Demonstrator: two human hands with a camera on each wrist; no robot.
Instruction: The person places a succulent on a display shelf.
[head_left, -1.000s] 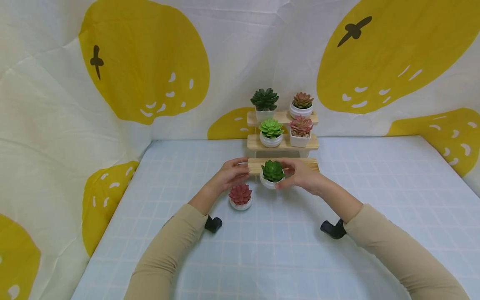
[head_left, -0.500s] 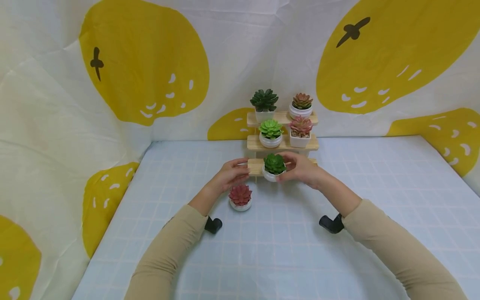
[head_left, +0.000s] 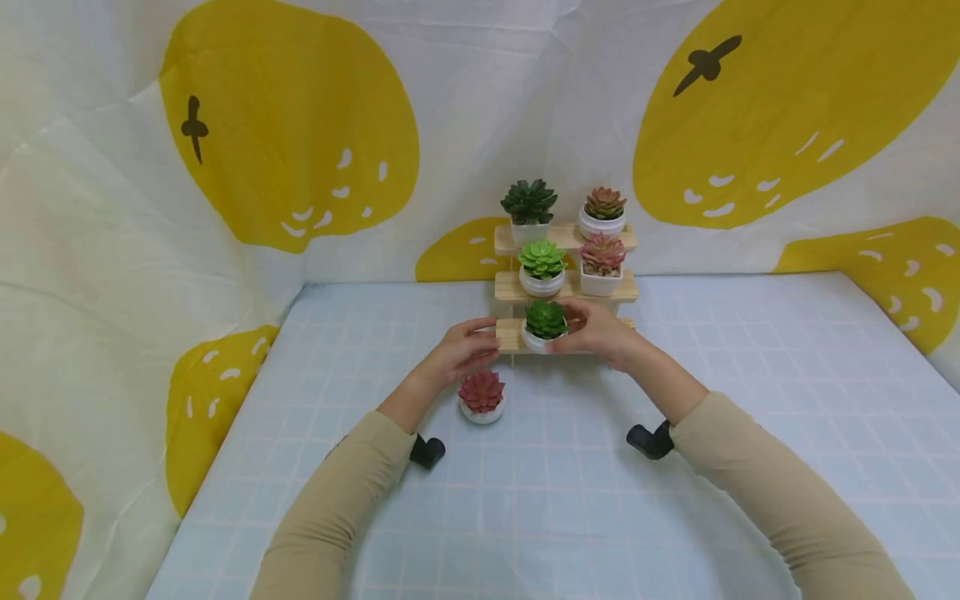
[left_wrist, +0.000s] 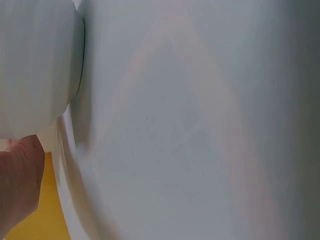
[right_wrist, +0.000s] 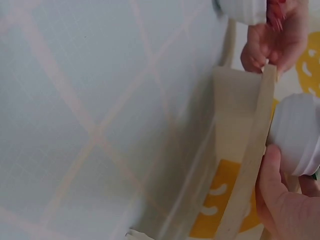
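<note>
My right hand (head_left: 603,333) grips the round white pot of a green succulent (head_left: 545,320) at the lowest step of a wooden tiered stand (head_left: 510,335). In the right wrist view that white pot (right_wrist: 295,135) is against the board, thumb beside it. My left hand (head_left: 463,350) holds the left end of the same step; its fingertips meet the board's end in the right wrist view. Just in front of the left hand, a red succulent (head_left: 482,393) in a round white pot stands on the table. That pot (left_wrist: 37,65) fills the left wrist view's upper left.
Higher steps carry a dark green succulent (head_left: 529,204), a brownish-red one (head_left: 604,204), a light green one (head_left: 542,260) and a pink one (head_left: 602,254). Behind the stand rises a white cloth with yellow fruit shapes. A pale blue checked cloth (head_left: 480,517) covers the table.
My right hand has carried the green succulent back and up from in front of the lowest step onto it. The left hand has stayed at the step's left end.
</note>
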